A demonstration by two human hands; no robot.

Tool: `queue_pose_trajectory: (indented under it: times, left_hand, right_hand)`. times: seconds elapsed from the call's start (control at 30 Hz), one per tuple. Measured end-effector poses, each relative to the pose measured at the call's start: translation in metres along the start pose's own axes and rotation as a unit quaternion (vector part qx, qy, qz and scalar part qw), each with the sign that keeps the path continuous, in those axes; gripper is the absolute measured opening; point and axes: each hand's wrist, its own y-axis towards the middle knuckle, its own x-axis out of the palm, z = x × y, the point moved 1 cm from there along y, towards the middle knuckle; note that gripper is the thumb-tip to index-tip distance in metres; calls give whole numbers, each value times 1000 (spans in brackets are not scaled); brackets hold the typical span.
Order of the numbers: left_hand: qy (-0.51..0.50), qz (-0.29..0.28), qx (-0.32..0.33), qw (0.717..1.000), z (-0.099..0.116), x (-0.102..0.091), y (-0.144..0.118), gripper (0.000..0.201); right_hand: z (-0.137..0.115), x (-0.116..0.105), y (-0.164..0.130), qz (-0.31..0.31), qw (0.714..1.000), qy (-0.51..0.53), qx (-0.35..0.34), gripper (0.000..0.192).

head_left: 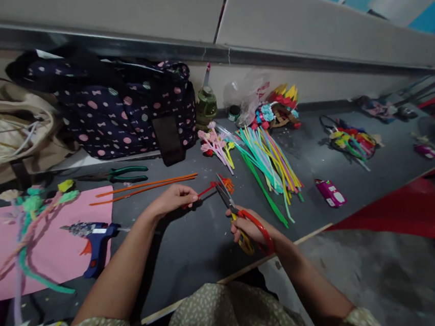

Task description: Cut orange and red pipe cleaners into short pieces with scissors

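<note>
The thin red pipe cleaner [207, 188] lies low over the dark grey table [195, 247], in front of the person, with a small orange curled piece at its far end. The left hand [174, 198] pinches its near end between thumb and fingertips. The right hand [249, 227] has its fingers through the red and yellow handles of the metal scissors [232, 208]; the blades stand a little apart and their tips are at the pipe cleaner.

Just behind lie two long orange pipe cleaners [146, 186] and green-handled pliers [120, 174]. To the left, a blue hot glue gun [94, 239] rests on a pink paper sheet [56, 250]. To the right is a loose bundle of many-coloured pipe cleaners [269, 160].

By the wall stands a dark blue dotted fabric bag [120, 111] and a beige canvas bag [7, 132]; what is inside them I cannot tell. A clear plastic bag [247, 96] lies near a small green jar [206, 106], its contents unclear.
</note>
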Motion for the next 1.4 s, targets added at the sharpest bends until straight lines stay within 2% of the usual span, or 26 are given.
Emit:
queue_pose_trajectory:
  times: [0.27, 0.43, 0.87, 1.07, 1.4]
  left_hand:
    - [-12, -3, 3, 1000, -2, 3, 4, 38]
    - [-20, -6, -3, 1000, 2, 5, 4, 38]
    - [-21, -12, -15, 1000, 3, 8, 7, 40]
    - [-15, -18, -15, 1000, 3, 10, 8, 48]
    - [-9, -9, -18, 1000, -2, 10, 12, 44]
  right_hand:
    - [7, 5, 4, 8, 998, -66, -23, 38]
    - [11, 5, 7, 6, 997, -72, -29, 37]
    - [2, 5, 5, -8, 994, -108, -35, 37]
    - [-3, 6, 3, -5, 994, -103, -24, 38]
    - [-6, 7, 6, 1, 993, -117, -9, 32]
